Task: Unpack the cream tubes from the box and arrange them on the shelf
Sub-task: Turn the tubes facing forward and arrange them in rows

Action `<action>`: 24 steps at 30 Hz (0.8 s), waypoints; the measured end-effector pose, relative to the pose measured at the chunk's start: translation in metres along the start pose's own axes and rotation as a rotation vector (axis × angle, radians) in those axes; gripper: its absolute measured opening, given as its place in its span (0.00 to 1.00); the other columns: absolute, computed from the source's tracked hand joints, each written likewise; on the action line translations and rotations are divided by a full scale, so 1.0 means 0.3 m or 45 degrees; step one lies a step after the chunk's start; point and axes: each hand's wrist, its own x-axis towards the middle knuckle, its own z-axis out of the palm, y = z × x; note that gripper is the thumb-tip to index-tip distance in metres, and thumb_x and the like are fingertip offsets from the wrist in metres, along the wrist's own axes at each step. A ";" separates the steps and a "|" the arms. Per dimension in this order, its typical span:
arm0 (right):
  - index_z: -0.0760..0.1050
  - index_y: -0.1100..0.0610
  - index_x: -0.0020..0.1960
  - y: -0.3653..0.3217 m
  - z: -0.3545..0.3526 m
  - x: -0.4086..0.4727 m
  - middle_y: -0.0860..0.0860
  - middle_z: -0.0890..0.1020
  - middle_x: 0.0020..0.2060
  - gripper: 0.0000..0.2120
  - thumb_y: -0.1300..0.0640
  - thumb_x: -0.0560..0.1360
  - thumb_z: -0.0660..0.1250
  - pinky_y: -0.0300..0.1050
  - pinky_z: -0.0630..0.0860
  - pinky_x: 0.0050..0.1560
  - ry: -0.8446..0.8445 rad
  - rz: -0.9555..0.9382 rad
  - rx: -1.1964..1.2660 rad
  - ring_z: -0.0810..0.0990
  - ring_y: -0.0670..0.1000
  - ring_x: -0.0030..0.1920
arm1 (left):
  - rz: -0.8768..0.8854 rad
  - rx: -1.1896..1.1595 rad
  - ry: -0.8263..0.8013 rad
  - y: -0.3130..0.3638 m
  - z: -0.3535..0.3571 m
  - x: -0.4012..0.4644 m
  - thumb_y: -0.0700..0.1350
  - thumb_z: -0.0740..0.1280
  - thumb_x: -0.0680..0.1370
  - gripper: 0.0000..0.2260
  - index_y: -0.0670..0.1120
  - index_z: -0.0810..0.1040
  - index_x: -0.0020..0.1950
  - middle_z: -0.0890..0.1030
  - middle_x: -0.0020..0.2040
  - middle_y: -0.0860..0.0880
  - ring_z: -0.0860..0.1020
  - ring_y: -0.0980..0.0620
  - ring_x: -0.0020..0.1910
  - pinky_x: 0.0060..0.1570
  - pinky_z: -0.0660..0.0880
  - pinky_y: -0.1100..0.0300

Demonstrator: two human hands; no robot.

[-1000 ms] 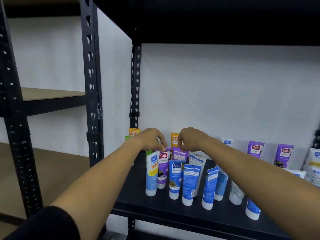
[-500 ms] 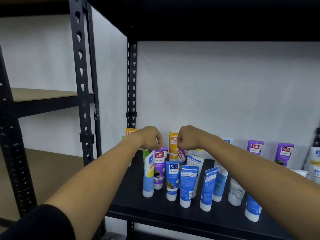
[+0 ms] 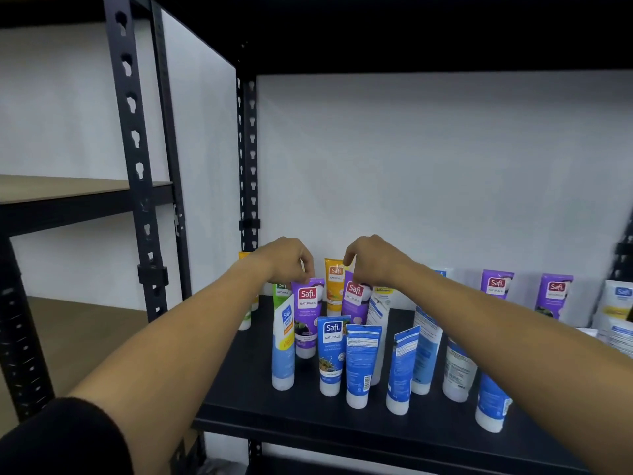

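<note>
Fingertips of left hand (image 3: 289,260) and right hand (image 3: 371,260) pinch purple tubes' (image 3: 306,317) crimped tops (orange tube (image 3: 334,286) at twelve o'clock), likely straightening them.

You are looking at a dim, cool-toned picture. The white back wall (image 3: 428,173) catches the most light, soft and even, with no glare. The underside of the upper shelf (image 3: 411,29) is almost black. Corners darken, and the uprights (image 3: 137,166) bow from the wide lens. Tube labels (image 3: 332,332) near the centre read fairly sharp; the right edge smears.
</note>
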 end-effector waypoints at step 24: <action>0.80 0.55 0.54 0.289 -0.027 0.004 0.54 0.83 0.54 0.07 0.58 0.76 0.70 0.47 0.80 0.48 0.001 0.048 0.053 0.81 0.51 0.54 | 0.062 0.124 0.111 0.093 0.106 0.188 0.47 0.69 0.78 0.05 0.49 0.79 0.52 0.83 0.54 0.49 0.78 0.52 0.50 0.43 0.76 0.58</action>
